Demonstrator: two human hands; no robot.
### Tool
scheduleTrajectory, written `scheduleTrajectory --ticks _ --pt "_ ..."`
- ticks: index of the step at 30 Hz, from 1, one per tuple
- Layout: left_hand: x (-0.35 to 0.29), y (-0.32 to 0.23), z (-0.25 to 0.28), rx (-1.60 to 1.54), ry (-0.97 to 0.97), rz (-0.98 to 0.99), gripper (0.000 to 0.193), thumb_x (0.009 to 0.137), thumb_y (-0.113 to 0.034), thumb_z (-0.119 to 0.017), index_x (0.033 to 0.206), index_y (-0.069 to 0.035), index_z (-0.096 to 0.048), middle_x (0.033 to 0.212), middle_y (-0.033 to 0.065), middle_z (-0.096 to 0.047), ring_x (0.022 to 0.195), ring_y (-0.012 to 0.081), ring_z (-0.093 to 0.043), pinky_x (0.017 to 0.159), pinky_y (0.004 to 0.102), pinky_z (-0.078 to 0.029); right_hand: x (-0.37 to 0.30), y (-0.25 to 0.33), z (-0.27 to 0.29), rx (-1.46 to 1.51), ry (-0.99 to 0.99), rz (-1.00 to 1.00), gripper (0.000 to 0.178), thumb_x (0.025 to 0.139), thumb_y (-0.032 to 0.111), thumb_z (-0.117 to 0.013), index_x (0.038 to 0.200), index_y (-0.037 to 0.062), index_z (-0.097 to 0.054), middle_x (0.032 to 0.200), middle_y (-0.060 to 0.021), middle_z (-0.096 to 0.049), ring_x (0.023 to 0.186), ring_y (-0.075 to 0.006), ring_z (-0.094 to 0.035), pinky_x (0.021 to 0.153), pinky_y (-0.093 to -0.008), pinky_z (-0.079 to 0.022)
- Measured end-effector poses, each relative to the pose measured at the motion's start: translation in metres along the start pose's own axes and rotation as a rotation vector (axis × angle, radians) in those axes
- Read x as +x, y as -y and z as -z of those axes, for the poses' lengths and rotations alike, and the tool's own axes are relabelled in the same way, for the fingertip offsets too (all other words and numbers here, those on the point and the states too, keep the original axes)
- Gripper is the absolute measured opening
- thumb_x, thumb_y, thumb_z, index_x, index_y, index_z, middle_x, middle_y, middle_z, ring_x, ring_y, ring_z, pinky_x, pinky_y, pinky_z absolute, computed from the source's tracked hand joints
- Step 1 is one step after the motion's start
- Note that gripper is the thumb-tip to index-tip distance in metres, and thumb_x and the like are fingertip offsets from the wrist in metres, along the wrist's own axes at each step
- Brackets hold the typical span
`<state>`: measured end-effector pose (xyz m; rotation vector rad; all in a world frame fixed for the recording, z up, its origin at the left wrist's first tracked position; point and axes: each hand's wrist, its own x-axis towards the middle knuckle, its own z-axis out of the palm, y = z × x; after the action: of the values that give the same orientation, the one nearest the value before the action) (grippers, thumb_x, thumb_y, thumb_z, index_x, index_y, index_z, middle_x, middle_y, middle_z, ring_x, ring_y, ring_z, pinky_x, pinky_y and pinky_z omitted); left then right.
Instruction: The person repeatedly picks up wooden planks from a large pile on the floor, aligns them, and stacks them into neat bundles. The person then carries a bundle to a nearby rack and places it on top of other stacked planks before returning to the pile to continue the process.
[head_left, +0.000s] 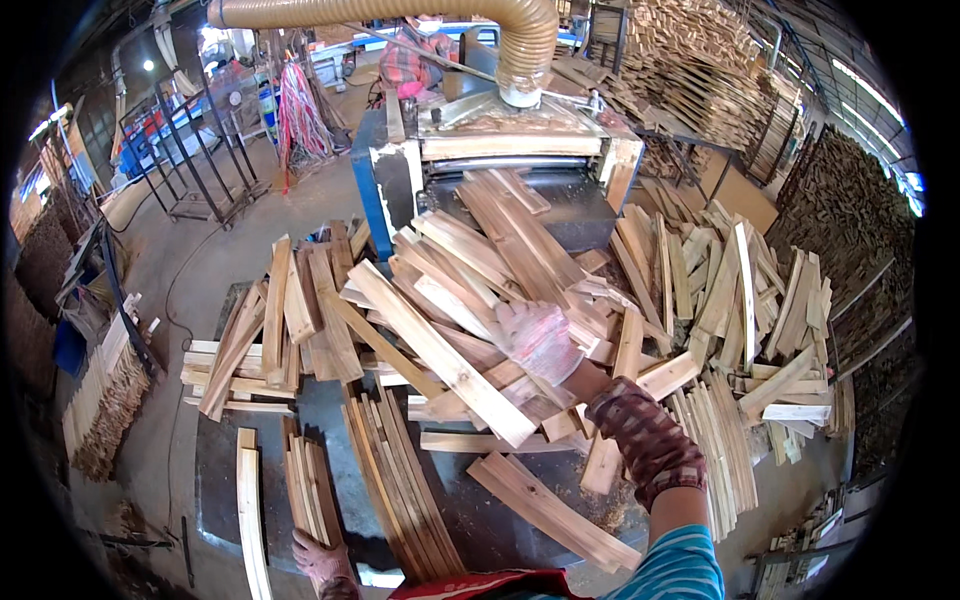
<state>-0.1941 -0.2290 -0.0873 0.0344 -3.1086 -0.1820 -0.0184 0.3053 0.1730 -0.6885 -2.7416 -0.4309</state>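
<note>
My left hand [324, 562], in a pale reddish glove, grips the near end of a small row of wooden slats [312, 485] at the lower left of the dark metal table. My right hand [538, 342], in a whitish glove stained red, reaches over the heap of loose boards in the middle. Its fingers are stretched out and slightly blurred, touching or just above the wood. A long pale board [440, 352] lies slantwise left of it. Between my arms rest a longer row of slats [400, 485] and a wide board [550, 512].
Ahead stands a blue-sided planing machine [510, 150] with boards [520, 230] at its mouth and a ribbed tan hose [400, 12] above. Behind it is another person [420, 60] in a checked shirt. Stacked wood [690, 60] rises at the back right; a metal frame [200, 150] stands left.
</note>
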Motion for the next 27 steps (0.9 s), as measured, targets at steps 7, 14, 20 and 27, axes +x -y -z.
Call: scheduleTrajectory --ticks 7,14,20,27 --pt "-0.011 -0.191 0.087 -1.06 0.18 -0.887 0.12 0.074 -0.021 -0.09 0.162 -0.006 -0.009 0.167 0.0186 -0.017 0.154 0.0321 -0.015 0.126 0.0447 -0.017 0.018 0.084 0.051 0.156 -0.088 0.248 0.023 0.089 0.027 -0.062 0.094 0.0059 -0.054 0.075 -0.0057 -0.057 0.065 -0.02 -0.063 0.052 -0.0381 -0.052" --pt "-0.075 -0.351 0.118 -1.787 0.773 -0.292 0.059 0.083 -0.022 -0.079 0.133 -0.004 -0.053 0.124 0.013 -0.059 0.114 0.0249 -0.057 0.108 0.0394 -0.044 0.036 0.117 0.047 0.507 0.124 0.226 0.043 0.092 0.051 -0.056 0.108 0.012 -0.059 0.091 -0.0132 -0.064 0.087 -0.0311 -0.065 0.073 -0.0465 -0.052" --pt "-0.032 -0.318 0.13 -1.97 1.074 -0.269 0.036 0.081 -0.018 -0.076 0.104 0.006 -0.063 0.096 0.0212 -0.069 0.082 0.0327 -0.069 0.075 0.0432 -0.06 -0.014 -0.106 -0.093 0.152 -0.062 -0.59 0.073 0.083 0.061 -0.066 0.126 0.0022 -0.057 0.126 -0.0237 -0.06 0.12 -0.04 -0.056 0.102 -0.047 -0.046" --pt "-0.026 -0.257 0.088 -1.605 1.098 -0.312 0.041 0.086 -0.027 -0.072 0.107 0.008 -0.067 0.099 0.018 -0.074 0.084 0.0281 -0.073 0.078 0.0378 -0.059 -0.083 -0.136 -0.141 0.618 -0.098 -0.916 0.041 0.09 0.041 -0.066 0.105 0.0032 -0.069 0.088 -0.0169 -0.074 0.082 -0.0325 -0.072 0.075 -0.0405 -0.057"
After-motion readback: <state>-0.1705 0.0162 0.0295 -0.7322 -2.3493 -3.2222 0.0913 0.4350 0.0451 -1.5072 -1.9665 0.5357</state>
